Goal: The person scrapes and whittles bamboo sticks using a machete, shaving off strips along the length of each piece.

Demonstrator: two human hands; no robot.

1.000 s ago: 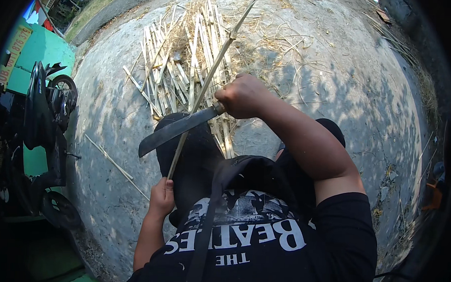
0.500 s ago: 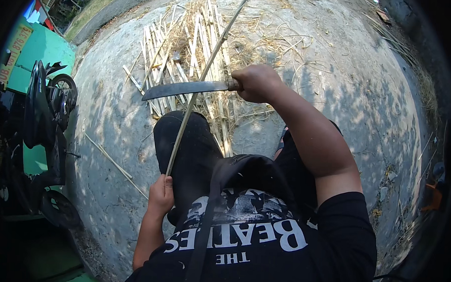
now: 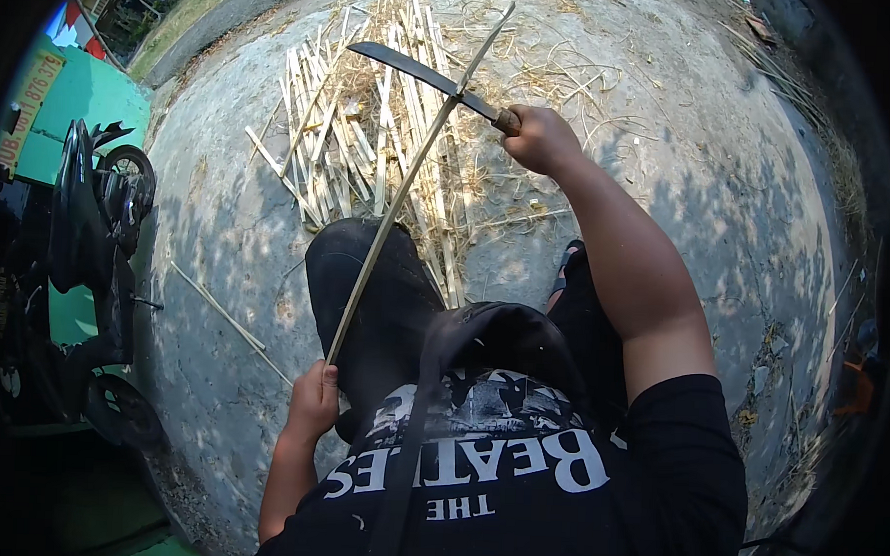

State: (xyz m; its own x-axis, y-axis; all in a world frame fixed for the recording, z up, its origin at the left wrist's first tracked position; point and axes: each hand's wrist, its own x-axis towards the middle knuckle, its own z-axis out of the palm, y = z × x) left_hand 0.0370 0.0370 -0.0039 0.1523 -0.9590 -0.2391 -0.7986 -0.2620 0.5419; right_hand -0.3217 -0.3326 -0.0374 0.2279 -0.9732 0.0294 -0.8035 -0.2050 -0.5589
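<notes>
My right hand [image 3: 543,141] is closed round the wooden handle of a machete [image 3: 405,68], its dark blade pointing to the far left. A long, thin bamboo strip [image 3: 388,222] slants up from my left hand [image 3: 314,399], which grips its near end beside my left thigh. The blade crosses the strip toward its far end and appears to touch it there. Past the blade, the strip's tip leans a little further right. Below them, many split bamboo strips [image 3: 382,143] lie in a loose pile on the ground.
Pale shavings [image 3: 560,86] are scattered right of the pile. Another thin strip [image 3: 223,314] lies on the concrete [image 3: 221,231] at left. A black motorbike [image 3: 94,217] stands by a green wall [image 3: 103,99]. Long sticks [image 3: 780,79] lie along the far right edge.
The machete in my right hand has slid away from me along the strip toward its far end, its blade now tilted. My left hand has barely moved.
</notes>
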